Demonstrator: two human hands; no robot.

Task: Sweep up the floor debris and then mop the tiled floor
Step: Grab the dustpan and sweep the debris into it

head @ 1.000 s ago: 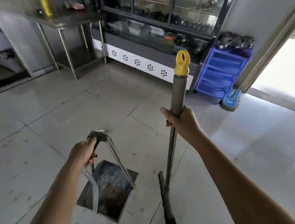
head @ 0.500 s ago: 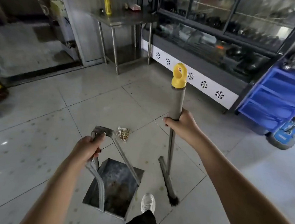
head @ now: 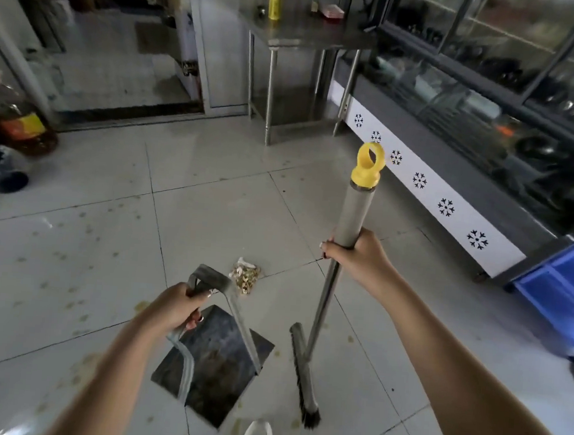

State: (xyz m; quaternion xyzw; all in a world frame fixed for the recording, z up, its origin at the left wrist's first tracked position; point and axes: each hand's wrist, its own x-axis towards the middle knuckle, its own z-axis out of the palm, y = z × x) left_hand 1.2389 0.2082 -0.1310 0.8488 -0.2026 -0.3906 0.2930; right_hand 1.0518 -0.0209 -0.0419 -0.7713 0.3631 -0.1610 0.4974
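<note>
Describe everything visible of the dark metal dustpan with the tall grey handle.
The dark metal dustpan is a flat, roughly square tray, stained with brownish grime. Grey metal bars rise from its sides and meet in a bent top bar, forming a tall handle, which the left hand grips near the top. The pan sits low at the pale tiled floor; whether it touches I cannot tell. A small yellowish debris pile lies just beyond it; the black-bristled broom head stands apart to its right.
</note>
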